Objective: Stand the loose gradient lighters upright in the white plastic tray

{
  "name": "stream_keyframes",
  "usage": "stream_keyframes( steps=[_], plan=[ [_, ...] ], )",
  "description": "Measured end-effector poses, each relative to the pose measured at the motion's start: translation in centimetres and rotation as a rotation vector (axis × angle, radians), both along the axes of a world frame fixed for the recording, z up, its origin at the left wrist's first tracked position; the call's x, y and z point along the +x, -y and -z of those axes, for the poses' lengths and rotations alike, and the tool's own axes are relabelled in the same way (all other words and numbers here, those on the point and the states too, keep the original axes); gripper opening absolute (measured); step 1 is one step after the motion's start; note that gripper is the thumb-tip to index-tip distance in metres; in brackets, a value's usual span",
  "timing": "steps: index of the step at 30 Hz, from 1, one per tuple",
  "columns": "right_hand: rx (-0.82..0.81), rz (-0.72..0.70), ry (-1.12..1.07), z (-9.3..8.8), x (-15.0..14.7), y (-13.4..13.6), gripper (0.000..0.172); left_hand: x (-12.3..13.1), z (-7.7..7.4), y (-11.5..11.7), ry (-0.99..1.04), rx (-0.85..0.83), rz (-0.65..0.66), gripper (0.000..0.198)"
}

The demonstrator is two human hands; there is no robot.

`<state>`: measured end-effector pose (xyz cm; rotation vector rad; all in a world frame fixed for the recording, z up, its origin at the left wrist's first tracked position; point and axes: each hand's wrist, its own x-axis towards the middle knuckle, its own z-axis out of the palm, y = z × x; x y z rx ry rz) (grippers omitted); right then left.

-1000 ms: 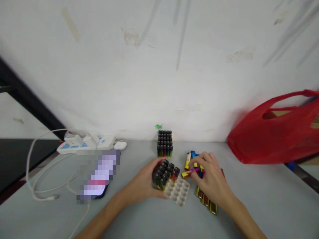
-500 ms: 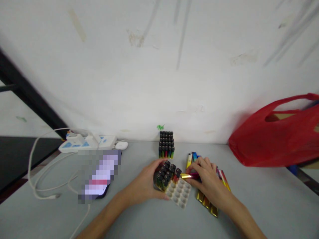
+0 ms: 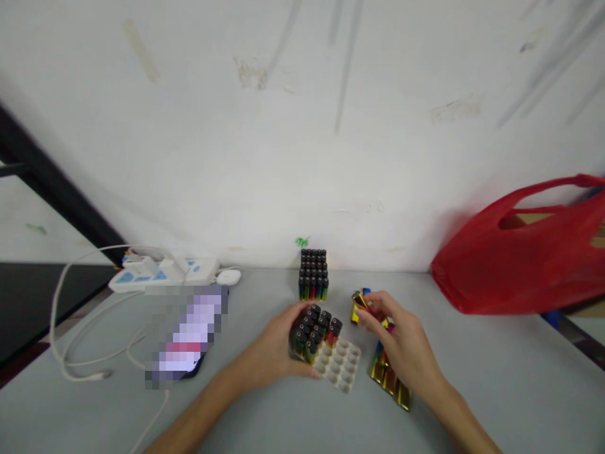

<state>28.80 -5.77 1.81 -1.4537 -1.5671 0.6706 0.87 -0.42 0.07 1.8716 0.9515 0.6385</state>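
Observation:
My left hand (image 3: 271, 348) is wrapped around the left side of a pale tray (image 3: 343, 366) with rows of round hollows. Black-topped, gradient-coloured tubes (image 3: 314, 331), shaped like lighters, stand in its left part, and hollows on the right are bare. Between thumb and fingers, my right hand (image 3: 394, 331) pinches a shiny gold lighter-like tube (image 3: 360, 301), right of the tray and above the table. Under and beside that hand lie several more shiny gold tubes (image 3: 390, 381), partly covered by it.
Behind the tray a tight block of black-topped tubes (image 3: 313, 274) stands near the wall. At left are a power strip (image 3: 198, 271), a white cable (image 3: 59, 302) and a phone (image 3: 193, 334) with its screen blurred. A red bag (image 3: 515, 265) sits at right.
My right hand has turned the tube, which pointed left at the tray's tubes; it now sits slightly farther up and right, its end tilted upward. My left hand keeps its hold.

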Motion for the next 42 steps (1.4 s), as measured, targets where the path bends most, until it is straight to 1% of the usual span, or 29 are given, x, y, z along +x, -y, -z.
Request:
stream_keyframes(
  steps=[3, 6, 9, 11, 14, 16, 19, 21, 22, 25, 27, 31, 34, 37, 40, 42],
  plan=[
    [-0.038, -0.001, -0.167, -0.3, -0.5, 0.2, 0.036, 0.0, 0.1, 0.0, -0.010, 0.019, -0.014, 0.120],
    [-0.084, 0.025, -0.371, -0.1, -0.9, 0.1, 0.039, 0.1, 0.1, 0.1, -0.012, 0.022, -0.020, 0.120],
    [-0.142, 0.067, -0.558, 0.4, -1.0, 0.0, 0.040, 0.1, 0.0, 0.2, -0.019, 0.030, -0.025, 0.119],
    [-0.172, 0.068, -0.668, 0.7, -1.1, -0.1, 0.039, 0.2, 0.0, 0.2, -0.028, 0.027, -0.035, 0.120],
    [-0.191, 0.043, -0.844, 0.3, -1.4, 0.0, 0.038, 0.3, 0.0, 0.3, -0.033, 0.020, -0.044, 0.121],
    [-0.194, -0.001, -0.926, -0.2, -1.6, 0.1, 0.037, 0.3, -0.1, 0.3, -0.029, 0.016, -0.048, 0.120],
    [-0.245, -0.084, -0.972, -0.8, -1.8, 0.2, 0.034, 0.3, 0.0, 0.3, -0.023, 0.017, -0.052, 0.121],
    [-0.305, -0.113, -0.999, -0.9, -1.8, 0.3, 0.032, 0.2, 0.1, 0.3, -0.022, 0.018, -0.047, 0.121],
    [-0.336, -0.129, -1.015, -0.9, -1.8, 0.3, 0.033, 0.2, 0.1, 0.2, -0.023, 0.018, -0.043, 0.121],
    [-0.428, -0.189, -1.050, -0.8, -1.6, 0.4, 0.050, 0.1, 0.2, 0.2, -0.017, 0.009, -0.033, 0.122],
    [-0.476, -0.197, -1.023, -0.8, -1.6, 0.5, 0.062, 0.1, 0.2, 0.2, -0.010, 0.005, -0.036, 0.122],
    [-0.465, -0.196, -0.967, -0.6, -1.7, 0.4, 0.067, 0.2, 0.1, 0.1, -0.002, 0.004, -0.032, 0.119],
    [-0.458, -0.259, -1.010, -0.4, -1.6, 0.3, 0.069, 0.2, 0.1, 0.1, 0.002, -0.002, -0.027, 0.120],
    [-0.477, -0.310, -1.064, -0.3, -1.4, 0.3, 0.068, 0.1, 0.1, 0.1, -0.011, 0.003, -0.028, 0.120],
    [-0.485, -0.309, -1.076, -0.4, -1.3, 0.4, 0.064, 0.1, 0.0, 0.1, -0.020, 0.002, -0.028, 0.119],
    [-0.480, -0.311, -1.065, -0.5, -1.2, 0.5, 0.064, 0.1, -0.1, 0.1, -0.022, 0.002, -0.030, 0.118]
  ],
)
